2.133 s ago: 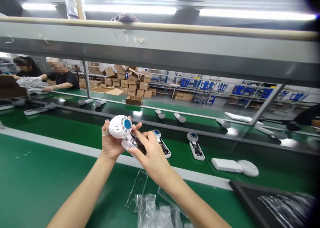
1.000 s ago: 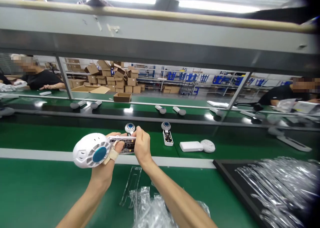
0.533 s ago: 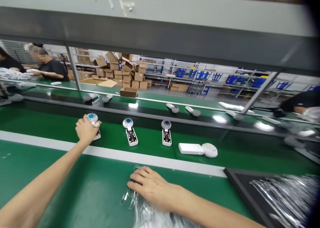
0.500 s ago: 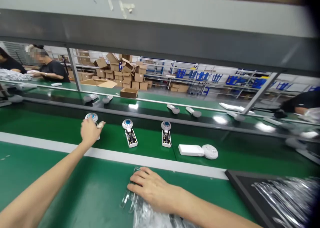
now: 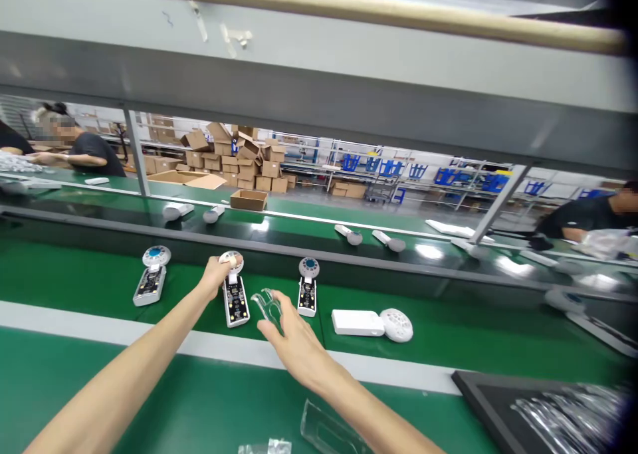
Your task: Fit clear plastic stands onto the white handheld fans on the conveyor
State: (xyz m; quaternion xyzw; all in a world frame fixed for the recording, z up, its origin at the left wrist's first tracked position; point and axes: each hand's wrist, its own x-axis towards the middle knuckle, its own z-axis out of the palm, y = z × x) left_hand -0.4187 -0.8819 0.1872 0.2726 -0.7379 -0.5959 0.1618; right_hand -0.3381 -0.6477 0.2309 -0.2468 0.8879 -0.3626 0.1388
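Left hand (image 5: 216, 272): gripping the round head of an open white device (image 5: 236, 302), laid on the green worktop (image 5: 90, 278), long axis near-to-far, head pointing away. Right hand (image 5: 282, 314): grasping a clear plastic piece (image 5: 266, 302) beside the device's body. Flanking: left device (image 5: 149, 285), right device (image 5: 308, 296).

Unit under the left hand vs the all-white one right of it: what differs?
The gripped unit shows a circuit board; the all-white unit, a plain handle. The gripped unit's handle points toward the wearer, the all-white unit's sideways. Both have a round head and a long handle.
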